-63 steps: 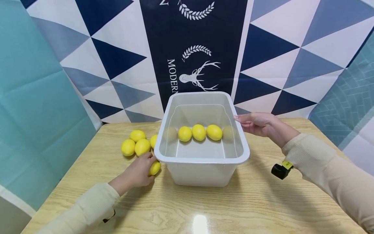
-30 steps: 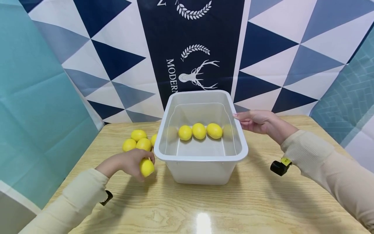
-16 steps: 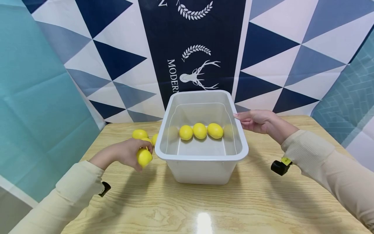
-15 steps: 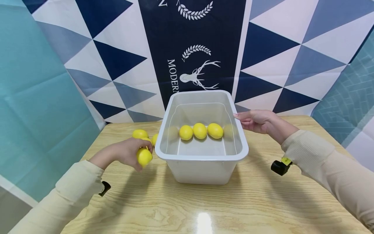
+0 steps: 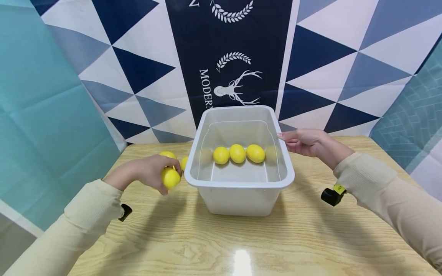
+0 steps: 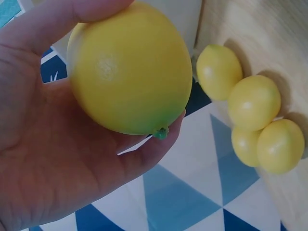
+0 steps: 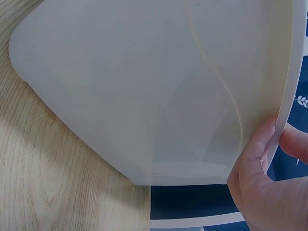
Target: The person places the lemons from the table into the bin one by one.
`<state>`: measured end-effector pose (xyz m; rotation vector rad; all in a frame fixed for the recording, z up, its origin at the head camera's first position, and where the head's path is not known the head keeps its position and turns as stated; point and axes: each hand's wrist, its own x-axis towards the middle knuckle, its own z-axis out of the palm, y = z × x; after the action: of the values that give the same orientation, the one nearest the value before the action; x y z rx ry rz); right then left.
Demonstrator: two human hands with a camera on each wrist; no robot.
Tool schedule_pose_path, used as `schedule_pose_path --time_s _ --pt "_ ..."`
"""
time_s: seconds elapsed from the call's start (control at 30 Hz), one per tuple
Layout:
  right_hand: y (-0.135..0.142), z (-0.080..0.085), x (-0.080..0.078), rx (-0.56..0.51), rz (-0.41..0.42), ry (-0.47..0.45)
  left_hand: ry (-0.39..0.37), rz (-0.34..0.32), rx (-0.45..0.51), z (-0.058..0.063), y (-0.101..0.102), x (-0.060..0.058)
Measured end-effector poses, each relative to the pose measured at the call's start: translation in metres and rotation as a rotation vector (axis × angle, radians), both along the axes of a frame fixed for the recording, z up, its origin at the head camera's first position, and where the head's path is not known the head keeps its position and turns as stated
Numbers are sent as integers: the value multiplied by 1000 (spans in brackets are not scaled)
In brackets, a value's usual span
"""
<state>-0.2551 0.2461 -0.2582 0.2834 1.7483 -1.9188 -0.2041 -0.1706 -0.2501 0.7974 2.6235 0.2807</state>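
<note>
My left hand [image 5: 150, 172] grips a yellow lemon [image 5: 170, 178] above the table, left of the white plastic bin [image 5: 238, 201]. In the left wrist view that lemon [image 6: 130, 72] sits between thumb and fingers, its small green stem end facing down. Three more lemons lie in a row on the bin's floor, among them the middle lemon [image 5: 237, 153]. At the bin's right side, my right hand [image 5: 305, 142] holds the rim. Thumb and fingers pinch that rim in the right wrist view, with the hand [image 7: 269, 192] at lower right.
Several loose lemons lie on the wooden table [image 5: 207, 245] behind my left hand, such as one lemon [image 6: 254, 102] in the left wrist view. In the head view, my hand and the bin partly hide them. A patterned cloth [image 5: 228, 46] hangs behind the table.
My left hand has lifted the lemon off the table beside the bin and moved slightly left and up. Over the last half second it rises only a little. My right hand stays at the rim.
</note>
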Motion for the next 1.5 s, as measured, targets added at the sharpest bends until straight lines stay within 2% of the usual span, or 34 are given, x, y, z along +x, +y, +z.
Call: schedule_pose_path --time_s 0.2,0.43,0.77,1.03,1.2,1.33,1.5 --pt "0 -1 1 14 6 8 43 -6 -56 9 4 -1" --pt "-1 0 2 27 17 14 42 50 -120 26 7 -1" --pt "1 -1 2 6 12 -5 75 73 -129 46 14 1" --pt "0 -1 3 -7 11 -9 43 88 -155 59 20 3" --pt "0 -1 3 -5 8 -15 60 79 -157 64 23 3" --pt "0 -1 3 -7 6 -17 57 81 -144 69 24 0" --pt "0 -2 3 -10 10 -4 30 89 -134 72 25 -10"
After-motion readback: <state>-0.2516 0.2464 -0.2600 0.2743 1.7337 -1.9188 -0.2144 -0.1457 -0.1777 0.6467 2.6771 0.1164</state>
